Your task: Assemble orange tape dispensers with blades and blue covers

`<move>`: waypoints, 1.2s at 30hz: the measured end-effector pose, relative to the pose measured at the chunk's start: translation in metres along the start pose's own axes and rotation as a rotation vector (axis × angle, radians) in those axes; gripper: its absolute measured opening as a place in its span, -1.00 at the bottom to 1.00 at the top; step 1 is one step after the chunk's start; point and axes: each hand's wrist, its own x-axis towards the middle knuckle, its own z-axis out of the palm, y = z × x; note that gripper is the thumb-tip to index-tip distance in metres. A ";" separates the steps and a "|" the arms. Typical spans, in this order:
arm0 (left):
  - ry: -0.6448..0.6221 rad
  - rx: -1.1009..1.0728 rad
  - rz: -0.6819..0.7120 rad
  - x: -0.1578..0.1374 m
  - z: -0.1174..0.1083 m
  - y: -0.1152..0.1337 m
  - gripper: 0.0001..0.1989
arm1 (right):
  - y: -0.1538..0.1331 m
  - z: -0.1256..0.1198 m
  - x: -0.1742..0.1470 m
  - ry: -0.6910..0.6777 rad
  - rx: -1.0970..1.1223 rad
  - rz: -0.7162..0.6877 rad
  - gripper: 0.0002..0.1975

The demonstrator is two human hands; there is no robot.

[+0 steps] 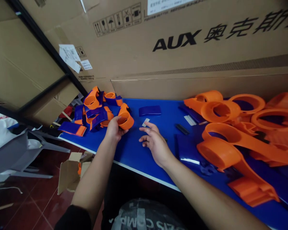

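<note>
My left hand (pixel 115 128) grips an orange plastic tape dispenser body (pixel 126 120) by its side, with its round ring facing up and right. Just beyond the fingertips of my right hand (pixel 155 140) lies a small pale piece (pixel 146 122) on the blue tabletop (pixel 132 150). That hand's fingers are spread and slightly curled, holding nothing I can see. A curved blue plate (pixel 149 110) rests farther back. Left of my left hand is a pile of orange dispensers fitted with blue plates (pixel 98 111).
Large orange dispenser bodies (pixel 220 110) are heaped at the right, beside blue plates (pixel 188 148) and a dark strip (pixel 182 129). A big AUX carton (pixel 134 60) stands along the back edge. On the floor at left are an open small box (pixel 67 175) and a grey stool (pixel 16 150).
</note>
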 end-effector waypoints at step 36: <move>0.029 1.444 1.034 -0.049 0.001 -0.059 -0.57 | 0.000 -0.002 -0.013 0.164 -0.930 -0.898 -0.71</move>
